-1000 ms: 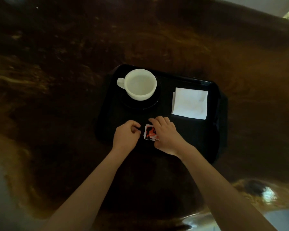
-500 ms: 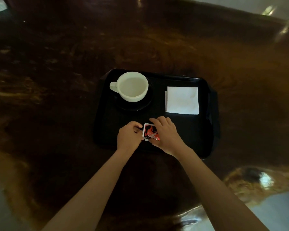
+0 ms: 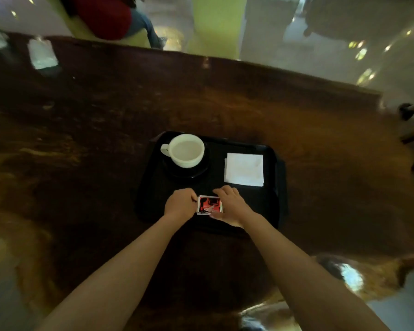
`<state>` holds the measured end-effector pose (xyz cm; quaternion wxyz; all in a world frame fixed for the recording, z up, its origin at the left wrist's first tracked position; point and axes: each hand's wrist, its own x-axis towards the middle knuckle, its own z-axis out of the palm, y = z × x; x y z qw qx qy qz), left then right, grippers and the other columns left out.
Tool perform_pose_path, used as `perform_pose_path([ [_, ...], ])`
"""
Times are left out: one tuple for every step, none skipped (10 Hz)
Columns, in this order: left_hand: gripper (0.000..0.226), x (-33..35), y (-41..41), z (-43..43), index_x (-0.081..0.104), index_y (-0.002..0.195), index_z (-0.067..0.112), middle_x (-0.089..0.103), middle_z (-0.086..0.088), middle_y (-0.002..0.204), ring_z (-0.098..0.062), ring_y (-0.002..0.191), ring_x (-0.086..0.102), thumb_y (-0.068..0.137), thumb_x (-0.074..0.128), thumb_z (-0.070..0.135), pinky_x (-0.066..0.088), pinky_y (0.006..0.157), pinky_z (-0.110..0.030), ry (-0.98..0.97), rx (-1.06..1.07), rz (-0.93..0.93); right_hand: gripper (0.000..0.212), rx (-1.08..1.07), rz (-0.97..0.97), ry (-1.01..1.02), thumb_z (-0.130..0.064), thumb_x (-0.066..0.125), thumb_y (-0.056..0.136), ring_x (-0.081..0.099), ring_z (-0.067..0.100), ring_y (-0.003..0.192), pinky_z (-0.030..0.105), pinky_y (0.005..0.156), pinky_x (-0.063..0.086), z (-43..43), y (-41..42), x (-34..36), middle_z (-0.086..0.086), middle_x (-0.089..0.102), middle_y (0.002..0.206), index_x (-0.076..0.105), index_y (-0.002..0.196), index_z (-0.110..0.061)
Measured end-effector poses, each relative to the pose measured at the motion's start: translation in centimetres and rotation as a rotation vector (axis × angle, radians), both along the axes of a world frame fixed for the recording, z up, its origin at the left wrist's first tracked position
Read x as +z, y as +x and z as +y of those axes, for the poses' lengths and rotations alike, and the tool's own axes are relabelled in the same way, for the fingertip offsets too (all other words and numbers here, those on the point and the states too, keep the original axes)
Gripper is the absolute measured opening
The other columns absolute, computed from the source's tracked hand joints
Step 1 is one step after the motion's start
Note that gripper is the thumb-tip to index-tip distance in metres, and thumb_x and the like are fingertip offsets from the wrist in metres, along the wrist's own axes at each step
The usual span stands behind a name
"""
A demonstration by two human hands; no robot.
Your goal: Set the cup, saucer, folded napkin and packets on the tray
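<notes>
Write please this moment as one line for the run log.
tray: cup on saucer, napkin placed | left hand + right hand: both on packets | stage: squaring packets at near edge

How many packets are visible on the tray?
1 clearly: a red packet at the tray's near edge, between the left hand and right hand. More may be stacked beneath.
</notes>
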<state>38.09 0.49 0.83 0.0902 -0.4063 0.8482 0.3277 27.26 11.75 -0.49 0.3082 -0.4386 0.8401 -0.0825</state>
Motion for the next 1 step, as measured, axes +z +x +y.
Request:
perform_pose_path([
  [0.022,2.68,-0.20,0.21,0.067,0.100,0.011,0.066,-0.006,0.102,-0.022,0.082,0.064,0.089,0.048,0.014,0.055,0.076,-0.034,0.012,-0.048,-0.097,0.078,0.007,-0.059,0.151,-0.047,0.058,0.085,0.021,0.031,0.140,0.046,0.112,0.027,1.35,-1.35,2.64,0.010,0.025,0.152,0.022,0.147,-0.017],
])
